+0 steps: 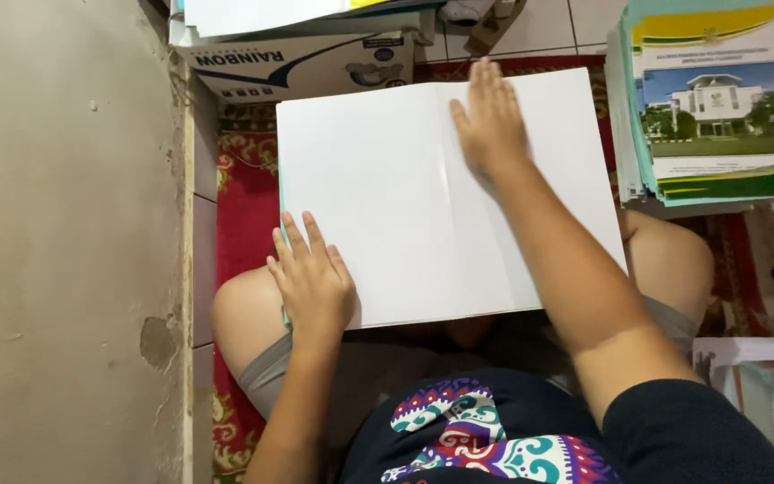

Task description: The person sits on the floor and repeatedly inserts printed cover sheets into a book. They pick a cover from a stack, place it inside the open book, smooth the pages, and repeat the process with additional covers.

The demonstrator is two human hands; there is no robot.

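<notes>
A large white sheet, folded open like a blank cover with a crease down its middle, rests across my knees. My left hand lies flat on its near left corner, fingers spread. My right hand presses flat on the sheet just right of the crease, near the far edge, fingers together and pointing away from me. Neither hand grips anything.
A tall stack of printed covers with a building picture stands at the right. A cardboard box with papers on it sits beyond the sheet. A grey wall runs along the left. A red patterned rug covers the floor. More papers lie at right.
</notes>
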